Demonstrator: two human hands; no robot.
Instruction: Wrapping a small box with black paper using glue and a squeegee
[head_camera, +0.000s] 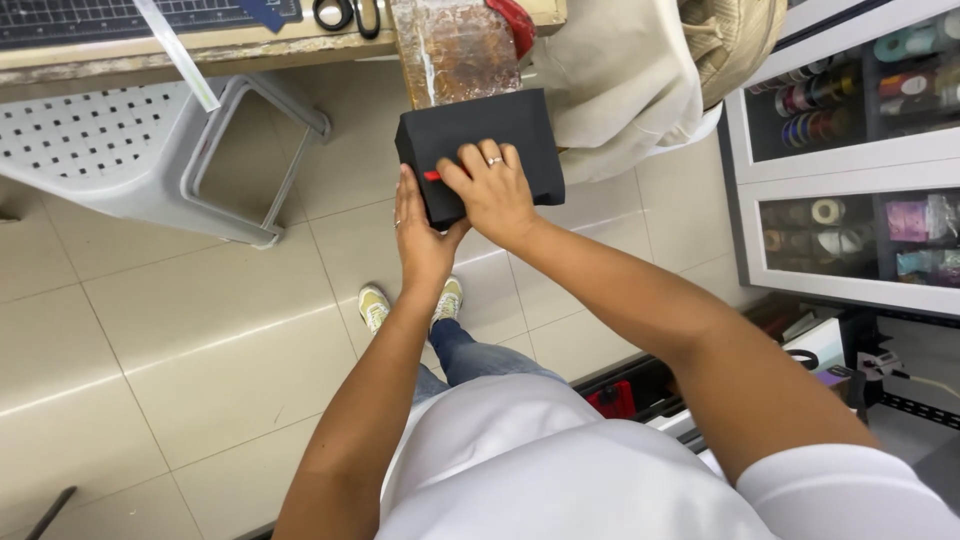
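A black box is held out in front of the person, in the air above the tiled floor and just below the edge of the bench. Its long axis runs roughly left to right, tilted so the right end sits a little farther away. The left hand comes up from below and clasps the box's near left corner, thumb along the left side. The right hand, wearing a ring, lies flat on the top face with fingers spread, pressing near a small red object, perhaps a pen or cutter, which peeps out at its fingertips; whether those fingers pinch it cannot be told. Both hands are on the box's left half, so its right end juts out unsupported. A brown worn board stands just behind the box, a grey plastic stool is to the left, and a cabinet with ribbon spools is well apart on the right.
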